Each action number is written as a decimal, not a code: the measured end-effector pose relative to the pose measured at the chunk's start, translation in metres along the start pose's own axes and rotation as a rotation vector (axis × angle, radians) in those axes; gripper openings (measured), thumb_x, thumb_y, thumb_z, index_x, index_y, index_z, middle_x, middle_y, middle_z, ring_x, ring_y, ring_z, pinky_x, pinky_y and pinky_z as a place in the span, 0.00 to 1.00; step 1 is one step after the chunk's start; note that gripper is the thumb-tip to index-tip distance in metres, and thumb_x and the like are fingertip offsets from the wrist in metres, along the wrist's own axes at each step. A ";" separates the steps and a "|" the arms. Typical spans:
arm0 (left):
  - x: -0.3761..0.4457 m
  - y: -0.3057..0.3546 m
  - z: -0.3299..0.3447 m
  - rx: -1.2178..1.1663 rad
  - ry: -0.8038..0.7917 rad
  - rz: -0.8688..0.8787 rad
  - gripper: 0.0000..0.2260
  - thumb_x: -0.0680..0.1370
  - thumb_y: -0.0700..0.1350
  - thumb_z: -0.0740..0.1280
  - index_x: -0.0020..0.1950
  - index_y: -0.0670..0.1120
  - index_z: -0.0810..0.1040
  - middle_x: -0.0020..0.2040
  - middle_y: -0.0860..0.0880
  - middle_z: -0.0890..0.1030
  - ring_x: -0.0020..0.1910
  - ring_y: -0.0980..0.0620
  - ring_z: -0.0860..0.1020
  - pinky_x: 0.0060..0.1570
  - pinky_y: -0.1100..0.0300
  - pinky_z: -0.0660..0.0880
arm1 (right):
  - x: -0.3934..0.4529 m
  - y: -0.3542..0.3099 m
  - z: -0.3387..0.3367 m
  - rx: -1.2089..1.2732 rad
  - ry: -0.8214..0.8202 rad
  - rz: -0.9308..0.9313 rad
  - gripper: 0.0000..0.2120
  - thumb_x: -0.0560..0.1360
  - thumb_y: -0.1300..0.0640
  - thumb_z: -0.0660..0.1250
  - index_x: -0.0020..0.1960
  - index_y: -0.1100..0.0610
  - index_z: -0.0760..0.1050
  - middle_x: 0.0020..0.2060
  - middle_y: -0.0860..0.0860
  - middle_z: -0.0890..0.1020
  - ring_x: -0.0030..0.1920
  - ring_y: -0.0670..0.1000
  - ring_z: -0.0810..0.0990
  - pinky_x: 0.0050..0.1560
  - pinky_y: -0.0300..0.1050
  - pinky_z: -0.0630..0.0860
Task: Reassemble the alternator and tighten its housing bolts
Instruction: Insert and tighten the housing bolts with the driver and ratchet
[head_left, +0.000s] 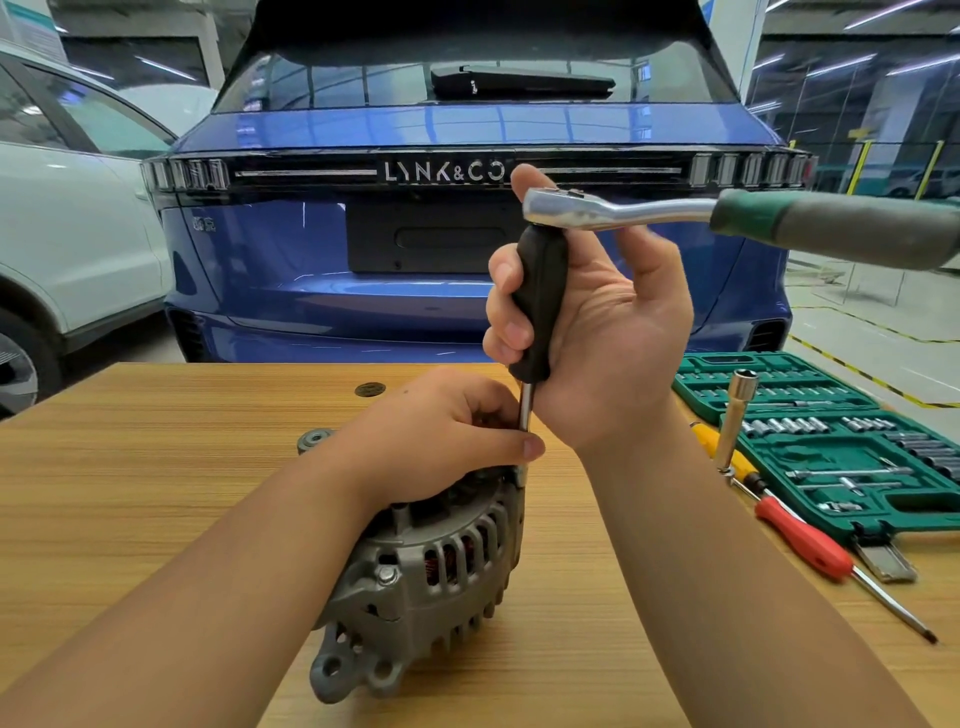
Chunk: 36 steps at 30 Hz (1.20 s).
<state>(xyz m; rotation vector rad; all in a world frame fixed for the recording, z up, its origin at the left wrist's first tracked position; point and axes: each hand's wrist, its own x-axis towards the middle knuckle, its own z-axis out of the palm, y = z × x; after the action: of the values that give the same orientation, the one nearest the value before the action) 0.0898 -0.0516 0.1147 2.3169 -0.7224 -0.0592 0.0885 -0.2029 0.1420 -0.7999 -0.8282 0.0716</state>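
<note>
Because the right hand (587, 332) grips only the driver handle (540, 301), the ratchet (613, 210) at upper right could tip the socket off its bolt; left hand (447, 431) pinches the shaft (526, 410) over the alternator (431, 571).

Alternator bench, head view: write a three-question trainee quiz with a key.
1. True or false: the right hand grips the black driver handle.
2. What sits on top of that handle? A) ratchet wrench B) hammer C) pliers
3. Fill in: the left hand rests on the ___ and pinches the driver's shaft.

Key: 1 true; 2 A; 3 alternator.
</note>
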 end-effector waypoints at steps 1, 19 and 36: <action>0.000 -0.001 0.000 0.002 0.007 0.002 0.03 0.76 0.59 0.71 0.48 0.66 0.80 0.43 0.62 0.83 0.42 0.64 0.80 0.42 0.59 0.74 | 0.000 -0.001 0.000 0.001 0.005 0.010 0.28 0.75 0.38 0.54 0.66 0.54 0.73 0.38 0.53 0.77 0.30 0.50 0.69 0.34 0.46 0.60; 0.000 -0.002 0.000 0.012 0.017 0.008 0.02 0.76 0.61 0.71 0.47 0.67 0.79 0.42 0.63 0.82 0.42 0.65 0.80 0.40 0.61 0.73 | 0.001 0.001 0.008 -0.206 0.088 -0.103 0.15 0.80 0.59 0.62 0.63 0.44 0.71 0.38 0.51 0.73 0.30 0.47 0.68 0.32 0.42 0.62; 0.000 -0.002 0.000 -0.016 0.002 0.014 0.02 0.76 0.59 0.71 0.48 0.67 0.80 0.42 0.63 0.83 0.42 0.65 0.81 0.41 0.62 0.73 | 0.002 -0.002 0.005 -0.026 0.090 0.017 0.29 0.72 0.33 0.58 0.63 0.53 0.74 0.36 0.51 0.75 0.28 0.49 0.69 0.31 0.42 0.62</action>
<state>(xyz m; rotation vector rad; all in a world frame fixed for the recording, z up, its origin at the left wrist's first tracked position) 0.0906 -0.0506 0.1135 2.2964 -0.7347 -0.0555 0.0865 -0.2006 0.1463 -0.8283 -0.7385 0.0393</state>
